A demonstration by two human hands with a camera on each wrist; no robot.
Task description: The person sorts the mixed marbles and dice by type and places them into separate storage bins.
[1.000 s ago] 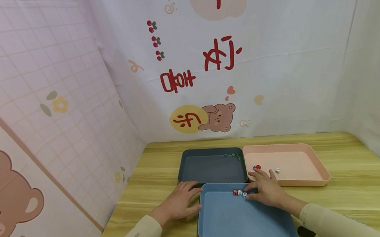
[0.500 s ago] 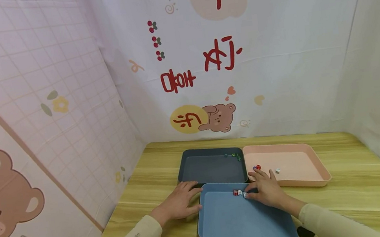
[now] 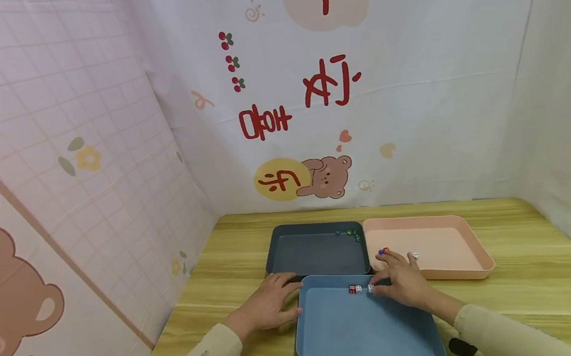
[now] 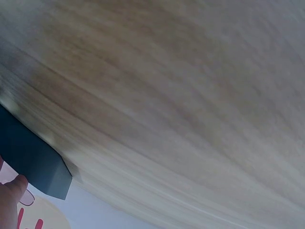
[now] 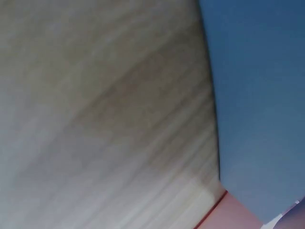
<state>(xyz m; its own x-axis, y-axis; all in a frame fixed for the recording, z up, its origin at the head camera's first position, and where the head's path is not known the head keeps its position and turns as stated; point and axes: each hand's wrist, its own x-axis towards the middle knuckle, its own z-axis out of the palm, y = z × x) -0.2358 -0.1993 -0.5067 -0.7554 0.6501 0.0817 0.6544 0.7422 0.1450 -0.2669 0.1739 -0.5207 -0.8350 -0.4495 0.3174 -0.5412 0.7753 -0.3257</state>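
In the head view, my right hand (image 3: 404,283) reaches over the far right corner of the blue tray (image 3: 363,334) and pinches a white die (image 3: 371,288) between thumb and index finger. Just left of it, a red die (image 3: 352,290) and another white die (image 3: 359,289) sit side by side on the tray floor. My left hand (image 3: 269,303) lies at the tray's left side, its fingers extended with the tips at the rim. Only the left hand's fingertip (image 4: 18,186) shows in the left wrist view.
Behind the blue tray stand a dark tray (image 3: 310,252) with several green dice (image 3: 357,237) and a pink tray (image 3: 449,244). The pink one holds a blue die (image 3: 381,252), a red die (image 3: 386,250) and a white die (image 3: 416,256). A black object (image 3: 463,349) lies near the right sleeve.
My right hand has shifted slightly right and away with the white die, opening a gap from the other two dice. My left hand has stayed in place.
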